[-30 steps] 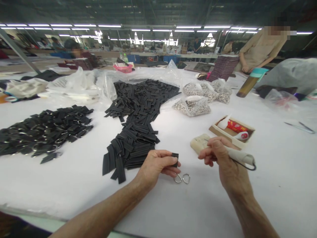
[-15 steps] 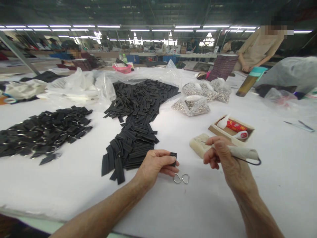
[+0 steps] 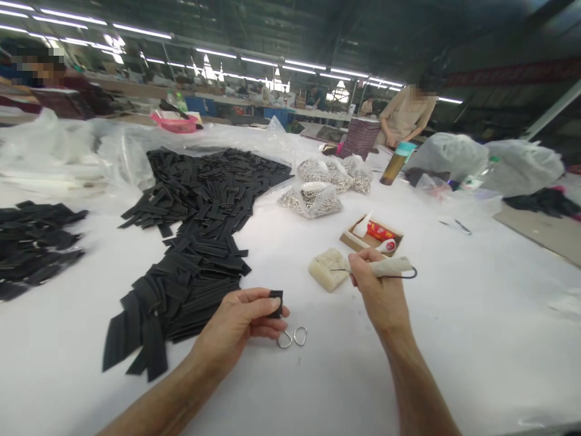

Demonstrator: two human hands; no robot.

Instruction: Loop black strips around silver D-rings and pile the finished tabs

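Note:
My left hand [image 3: 247, 318] is closed on a folded black strap piece [image 3: 276, 303], pinched between thumb and fingers. Just below its fingertips, two silver D-rings [image 3: 300, 336] lie side by side on the white table. My right hand [image 3: 374, 281] grips an awl-like tool [image 3: 390, 266] with a pale wrapped handle and a dark loop at its back end. The thin tip of this tool reaches over a yellowish, wax-like block [image 3: 327, 270]; whether it touches is unclear. Left of my left hand spreads a large pile of black strap pieces [image 3: 200, 254].
Beyond the block sits a small cardboard box [image 3: 349, 239] holding a red tube [image 3: 380, 230]. Clear bags of metal rings [image 3: 313, 200] and a bottle [image 3: 397, 165] stand farther back. Another black pile [image 3: 39, 242] lies at far left. A co-worker [image 3: 408, 115] stands across the table.
The view has turned right, so the table's contents appear farther left. My right hand has drawn slightly away from the block, showing more of it. My left hand keeps its hold on the strap piece.

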